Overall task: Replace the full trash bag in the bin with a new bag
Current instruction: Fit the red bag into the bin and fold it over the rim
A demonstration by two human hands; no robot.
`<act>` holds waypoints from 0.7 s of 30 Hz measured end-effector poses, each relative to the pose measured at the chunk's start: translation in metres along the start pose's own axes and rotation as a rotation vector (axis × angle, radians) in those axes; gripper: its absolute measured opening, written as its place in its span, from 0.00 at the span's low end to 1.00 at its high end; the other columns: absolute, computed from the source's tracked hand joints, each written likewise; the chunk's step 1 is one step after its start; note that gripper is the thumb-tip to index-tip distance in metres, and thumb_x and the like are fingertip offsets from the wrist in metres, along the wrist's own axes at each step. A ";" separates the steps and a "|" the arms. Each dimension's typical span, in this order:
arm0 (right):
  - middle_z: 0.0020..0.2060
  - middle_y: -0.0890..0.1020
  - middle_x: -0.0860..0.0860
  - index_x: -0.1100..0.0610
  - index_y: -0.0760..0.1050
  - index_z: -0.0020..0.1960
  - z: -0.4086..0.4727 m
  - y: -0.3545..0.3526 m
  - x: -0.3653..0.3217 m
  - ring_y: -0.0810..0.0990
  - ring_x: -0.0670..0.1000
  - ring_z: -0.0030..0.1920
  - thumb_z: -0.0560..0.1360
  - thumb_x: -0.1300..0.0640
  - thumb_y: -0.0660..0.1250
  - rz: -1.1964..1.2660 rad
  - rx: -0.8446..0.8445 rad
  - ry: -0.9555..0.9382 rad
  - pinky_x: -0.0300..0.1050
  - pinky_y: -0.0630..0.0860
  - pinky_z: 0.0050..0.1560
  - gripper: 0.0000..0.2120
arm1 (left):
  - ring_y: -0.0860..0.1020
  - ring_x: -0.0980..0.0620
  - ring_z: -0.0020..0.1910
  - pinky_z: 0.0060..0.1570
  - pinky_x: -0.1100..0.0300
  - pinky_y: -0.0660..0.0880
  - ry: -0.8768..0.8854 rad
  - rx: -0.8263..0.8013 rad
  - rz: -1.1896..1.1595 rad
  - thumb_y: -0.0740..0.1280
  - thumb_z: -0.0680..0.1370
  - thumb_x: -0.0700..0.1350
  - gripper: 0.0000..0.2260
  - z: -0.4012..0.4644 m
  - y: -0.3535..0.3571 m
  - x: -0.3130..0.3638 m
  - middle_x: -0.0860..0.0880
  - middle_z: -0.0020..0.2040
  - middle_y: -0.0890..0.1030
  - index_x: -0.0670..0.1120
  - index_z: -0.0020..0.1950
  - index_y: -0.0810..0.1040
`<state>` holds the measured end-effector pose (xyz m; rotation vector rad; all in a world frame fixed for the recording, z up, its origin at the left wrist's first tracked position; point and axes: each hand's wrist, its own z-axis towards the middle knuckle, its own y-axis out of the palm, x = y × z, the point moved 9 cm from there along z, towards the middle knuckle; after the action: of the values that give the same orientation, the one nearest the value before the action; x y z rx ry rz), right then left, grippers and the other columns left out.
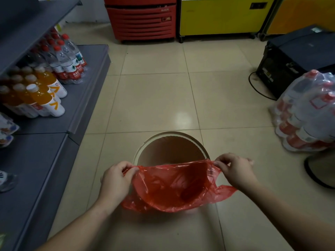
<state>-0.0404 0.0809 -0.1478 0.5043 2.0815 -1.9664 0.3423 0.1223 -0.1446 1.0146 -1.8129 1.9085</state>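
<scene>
A round cream-rimmed bin point(159, 137) stands on the tiled floor below me, its brown inside bare in the far half. Over its near half a thin red plastic bag point(174, 185) is spread with its mouth wide. My left hand point(116, 180) pinches the bag's left edge. On the other side my right hand point(233, 170) pinches the right edge, and a red handle loop hangs below that wrist. The near rim of the bin is hidden under the bag.
A grey shelf unit point(87, 91) with orange juice and water bottles runs along the left. A shrink-wrapped pack of bottles point(306, 113) and a black box point(293, 58) sit right. Red point(141, 20) and yellow point(221, 17) coolers line the back.
</scene>
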 end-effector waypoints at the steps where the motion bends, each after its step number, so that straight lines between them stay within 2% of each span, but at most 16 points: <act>1: 0.37 0.81 0.40 0.44 0.80 0.40 0.006 0.003 0.003 0.77 0.46 0.42 0.75 0.42 0.69 0.041 -0.015 0.029 0.47 0.56 0.49 0.08 | 0.81 0.54 0.38 0.43 0.52 0.80 -0.002 0.013 -0.007 0.73 0.75 0.47 0.07 0.003 0.001 -0.001 0.55 0.35 0.83 0.52 0.37 0.81; 3: 0.37 0.83 0.39 0.45 0.81 0.39 0.018 0.013 0.008 0.78 0.45 0.42 0.74 0.43 0.70 0.128 -0.045 0.064 0.48 0.60 0.51 0.09 | 0.81 0.54 0.38 0.42 0.53 0.80 -0.010 0.030 -0.032 0.73 0.76 0.47 0.07 0.010 0.004 -0.005 0.55 0.35 0.83 0.51 0.38 0.81; 5: 0.36 0.84 0.40 0.46 0.82 0.39 0.029 0.019 0.008 0.81 0.43 0.41 0.73 0.45 0.72 0.261 -0.062 0.068 0.50 0.71 0.52 0.07 | 0.82 0.54 0.39 0.43 0.54 0.80 -0.037 0.034 -0.085 0.72 0.76 0.46 0.05 0.018 0.007 -0.009 0.54 0.37 0.83 0.51 0.40 0.82; 7: 0.36 0.85 0.43 0.49 0.83 0.40 0.038 0.024 0.005 0.83 0.44 0.41 0.74 0.50 0.73 0.375 -0.094 0.065 0.48 0.78 0.46 0.05 | 0.82 0.54 0.41 0.44 0.56 0.80 -0.072 0.040 -0.143 0.72 0.76 0.45 0.04 0.026 0.011 -0.014 0.54 0.38 0.84 0.50 0.41 0.83; 10: 0.38 0.86 0.50 0.54 0.84 0.44 0.047 0.034 0.007 0.84 0.50 0.41 0.77 0.54 0.71 0.462 -0.160 0.103 0.48 0.82 0.43 0.06 | 0.83 0.51 0.42 0.43 0.56 0.80 -0.164 0.051 -0.268 0.72 0.77 0.44 0.03 0.033 0.016 -0.022 0.51 0.39 0.85 0.49 0.42 0.83; 13: 0.43 0.86 0.54 0.56 0.82 0.49 0.048 0.045 0.011 0.85 0.55 0.47 0.78 0.59 0.69 0.615 -0.221 0.182 0.45 0.80 0.43 0.04 | 0.83 0.52 0.44 0.44 0.58 0.79 -0.210 0.071 -0.349 0.71 0.78 0.44 0.03 0.036 0.017 -0.024 0.51 0.42 0.84 0.51 0.45 0.82; 16: 0.51 0.83 0.49 0.51 0.80 0.55 0.047 0.031 0.004 0.82 0.51 0.56 0.77 0.64 0.68 0.748 -0.129 0.176 0.45 0.78 0.56 0.11 | 0.80 0.57 0.49 0.53 0.56 0.80 -0.112 0.072 -0.287 0.70 0.78 0.46 0.04 0.037 0.011 -0.013 0.52 0.49 0.82 0.50 0.52 0.81; 17: 0.52 0.83 0.47 0.49 0.81 0.55 0.045 0.021 -0.003 0.80 0.49 0.58 0.76 0.63 0.69 0.726 -0.075 0.138 0.46 0.76 0.60 0.12 | 0.79 0.59 0.50 0.54 0.60 0.79 -0.039 0.063 -0.236 0.71 0.78 0.46 0.05 0.038 0.009 -0.006 0.52 0.52 0.81 0.50 0.53 0.82; 19: 0.54 0.80 0.42 0.44 0.81 0.53 0.039 0.006 -0.020 0.76 0.44 0.59 0.75 0.56 0.71 0.540 0.016 0.008 0.49 0.69 0.64 0.10 | 0.76 0.64 0.53 0.56 0.72 0.72 0.115 -0.003 -0.107 0.74 0.75 0.48 0.08 0.037 0.011 0.013 0.54 0.55 0.76 0.53 0.53 0.82; 20: 0.55 0.78 0.39 0.42 0.81 0.52 0.035 0.002 -0.032 0.74 0.41 0.60 0.73 0.50 0.72 0.405 0.045 -0.076 0.51 0.65 0.64 0.08 | 0.74 0.65 0.54 0.58 0.71 0.69 0.162 -0.045 -0.029 0.75 0.73 0.52 0.11 0.036 0.016 0.019 0.56 0.56 0.74 0.55 0.54 0.82; 21: 0.56 0.77 0.37 0.41 0.81 0.52 0.031 0.000 -0.045 0.72 0.40 0.60 0.72 0.45 0.72 0.272 0.054 -0.163 0.51 0.60 0.63 0.08 | 0.73 0.64 0.56 0.62 0.64 0.68 0.189 -0.078 0.050 0.75 0.72 0.56 0.14 0.035 0.021 0.023 0.57 0.57 0.72 0.57 0.56 0.82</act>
<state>-0.0014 0.0457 -0.1319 0.5827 1.7639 -1.8438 0.3220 0.0800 -0.1465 0.7424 -1.8037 1.8766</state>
